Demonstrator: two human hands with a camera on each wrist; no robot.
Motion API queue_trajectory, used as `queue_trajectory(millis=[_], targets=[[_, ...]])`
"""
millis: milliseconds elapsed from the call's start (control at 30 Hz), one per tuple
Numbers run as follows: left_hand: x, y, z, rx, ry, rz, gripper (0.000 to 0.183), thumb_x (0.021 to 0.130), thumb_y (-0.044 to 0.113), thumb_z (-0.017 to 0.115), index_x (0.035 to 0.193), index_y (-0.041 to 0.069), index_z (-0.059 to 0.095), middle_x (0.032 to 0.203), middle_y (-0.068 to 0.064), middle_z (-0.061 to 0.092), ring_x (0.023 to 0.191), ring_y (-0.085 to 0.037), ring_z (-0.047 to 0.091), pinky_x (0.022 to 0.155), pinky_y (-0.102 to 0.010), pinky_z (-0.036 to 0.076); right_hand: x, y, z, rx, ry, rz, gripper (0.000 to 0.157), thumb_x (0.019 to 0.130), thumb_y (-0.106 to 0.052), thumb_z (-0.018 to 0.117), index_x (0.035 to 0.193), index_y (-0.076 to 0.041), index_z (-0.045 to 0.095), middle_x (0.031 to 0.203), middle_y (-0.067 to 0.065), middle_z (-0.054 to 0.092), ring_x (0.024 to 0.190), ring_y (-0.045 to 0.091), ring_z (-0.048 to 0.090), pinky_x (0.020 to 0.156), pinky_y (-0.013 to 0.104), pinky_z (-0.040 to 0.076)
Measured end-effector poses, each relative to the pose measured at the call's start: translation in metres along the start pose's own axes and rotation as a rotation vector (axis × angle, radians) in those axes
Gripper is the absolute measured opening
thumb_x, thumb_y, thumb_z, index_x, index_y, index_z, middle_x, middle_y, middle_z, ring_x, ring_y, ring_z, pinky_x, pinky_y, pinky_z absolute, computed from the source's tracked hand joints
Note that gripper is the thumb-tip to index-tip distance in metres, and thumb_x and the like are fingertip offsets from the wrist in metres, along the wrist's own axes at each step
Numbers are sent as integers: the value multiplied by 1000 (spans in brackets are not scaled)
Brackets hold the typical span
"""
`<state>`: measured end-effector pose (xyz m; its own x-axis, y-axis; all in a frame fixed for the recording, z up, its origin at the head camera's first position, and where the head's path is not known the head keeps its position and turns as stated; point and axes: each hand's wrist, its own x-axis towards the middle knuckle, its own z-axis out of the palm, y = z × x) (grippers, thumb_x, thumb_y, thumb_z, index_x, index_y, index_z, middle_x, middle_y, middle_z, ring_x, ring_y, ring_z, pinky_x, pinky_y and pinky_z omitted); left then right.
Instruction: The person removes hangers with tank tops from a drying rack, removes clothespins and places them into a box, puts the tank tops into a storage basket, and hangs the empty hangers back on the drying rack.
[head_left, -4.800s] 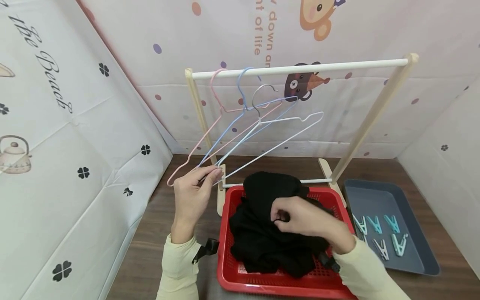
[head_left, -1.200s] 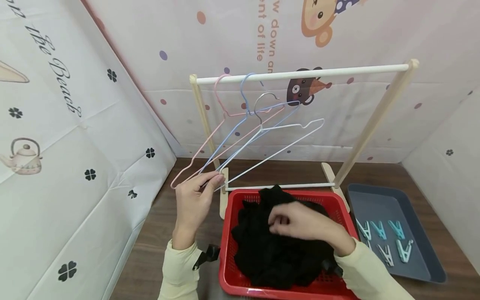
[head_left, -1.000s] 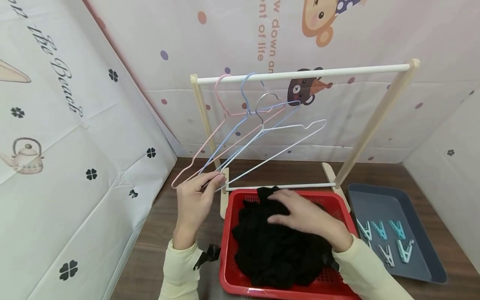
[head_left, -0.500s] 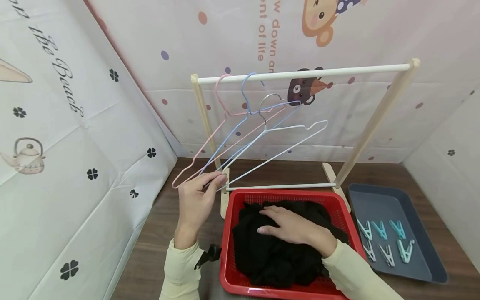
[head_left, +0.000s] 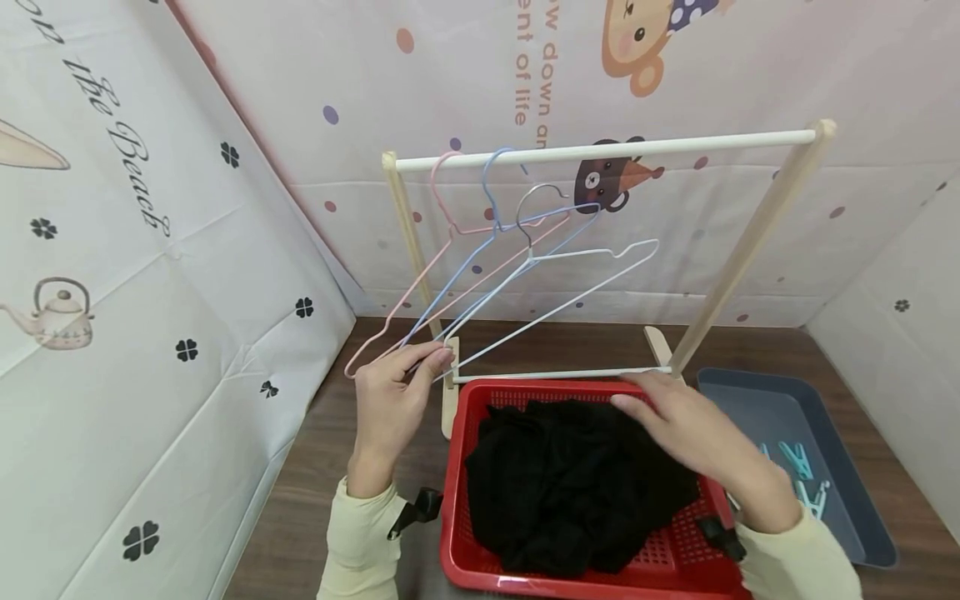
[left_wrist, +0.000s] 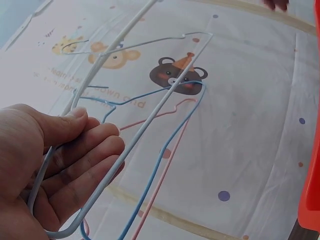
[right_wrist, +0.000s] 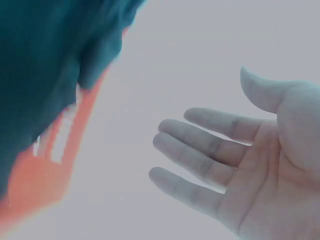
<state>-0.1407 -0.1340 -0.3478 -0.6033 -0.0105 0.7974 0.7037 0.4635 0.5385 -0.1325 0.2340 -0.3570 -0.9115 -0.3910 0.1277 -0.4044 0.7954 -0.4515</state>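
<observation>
My left hand [head_left: 390,400] pinches one end of a white clothes hanger [head_left: 530,257] between thumb and fingers; the left wrist view shows its wire [left_wrist: 150,118] crossing the palm. Its metal hook sits in front of the rack's bar, apart from it. A pink hanger [head_left: 420,277] and a blue hanger [head_left: 488,190] hang from the bar behind it. My right hand [head_left: 693,425] is over the right side of a red basket [head_left: 450,517], fingers extended and holding nothing. Black cloth [head_left: 570,483] lies bunched in the basket. In the right wrist view the palm [right_wrist: 270,170] is bare.
A wooden rack with a white top bar [head_left: 675,147] stands behind the basket. At the right, a dark grey tray [head_left: 757,396] holds several clothes pegs [head_left: 797,460], partly hidden by my right arm. Printed cloth walls [head_left: 187,433] enclose the table.
My right hand has left the black cloth and moved right, to the basket's right side. The cloth now lies lower and more spread in the basket. My left hand still grips the white hanger.
</observation>
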Motion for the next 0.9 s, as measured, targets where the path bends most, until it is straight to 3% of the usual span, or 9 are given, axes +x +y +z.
queue_trajectory(millis=[233,400,700,900], targets=[[1,0,1,1,-1,11,10,90,-4,82,99,-2,82,89,-10,80,79,-20,78,71,-14,53,-24,35,-22,-57,-8,139,63,110,-43,60,144,10,56,138,35,59,123,56,59,94,74,48],[1,1,3,0,-4,9,10,90,-3,83,99,0,83,90,-10,80,79,-19,77,71,-15,53,-37,55,-24,-79,-17,203,58,108,-38,64,139,11,60,134,37,60,120,58,59,90,75,49],[0,1,3,15,-13,17,11,89,-3,84,100,-1,83,92,-9,81,81,-19,78,75,-17,56,-48,88,-6,-111,-37,248,52,106,-32,67,133,12,62,129,37,61,117,59,58,88,76,49],[1,0,4,2,-5,17,12,89,-4,83,100,1,83,91,-10,80,80,-20,78,72,-16,54,-54,99,14,-98,-7,227,44,104,-33,71,119,8,67,106,19,66,96,38,64,74,58,59]])
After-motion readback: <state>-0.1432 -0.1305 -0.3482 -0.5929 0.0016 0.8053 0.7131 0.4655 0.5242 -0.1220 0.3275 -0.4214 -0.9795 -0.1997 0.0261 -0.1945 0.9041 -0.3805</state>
